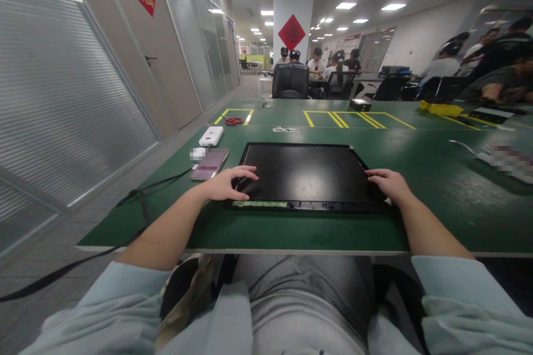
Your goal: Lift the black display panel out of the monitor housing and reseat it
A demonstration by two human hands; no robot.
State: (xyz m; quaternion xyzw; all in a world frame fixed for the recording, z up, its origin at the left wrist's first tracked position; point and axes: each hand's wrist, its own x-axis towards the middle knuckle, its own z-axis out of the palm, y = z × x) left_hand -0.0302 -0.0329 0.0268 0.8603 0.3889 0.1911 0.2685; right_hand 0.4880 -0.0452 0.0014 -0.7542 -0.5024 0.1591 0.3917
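A black screen panel [303,173] in a thin dark frame lies flat on the green table before me. Along its near edge runs a narrow green circuit board [260,204]. Over the panel's left edge is my left hand [227,183], its thumb and fingers spread apart, the thumb by the near left corner close to the board. My right hand [390,184] is at the right edge, its fingers bent over the frame and gripping it there; the thumb is partly hidden.
Left of the panel lie a phone [210,163] and a white device [211,136] with a dark strap [156,183] trailing off the table. Red-handled scissors [233,121] and small white pieces [286,129] are beyond. A white cabled item [506,161] is right. Several people sit farther back.
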